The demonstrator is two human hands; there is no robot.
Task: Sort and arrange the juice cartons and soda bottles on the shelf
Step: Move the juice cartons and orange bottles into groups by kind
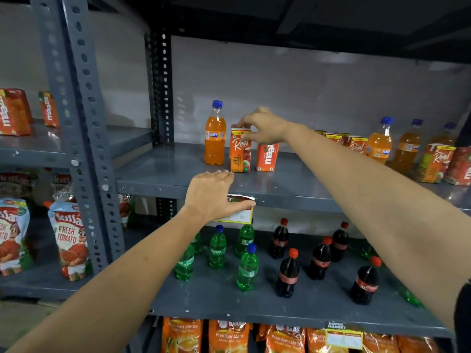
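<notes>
Head view: right hand (265, 127) fingers pinch the Real Apple carton (240, 152) beside Fanta (215, 135); left hand (212, 197) spread.

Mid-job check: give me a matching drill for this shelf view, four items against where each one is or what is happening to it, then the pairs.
Items:
1. Fanta bottle
2. Real apple carton
3. Maaza carton
4. left hand

States:
A. pinched at its top by the right hand
B. resting at the shelf's front edge
C. leftmost of the trio, blue cap
D. rightmost of the trio, partly behind the right hand

Pairs: 1-C, 2-A, 3-D, 4-B
</notes>
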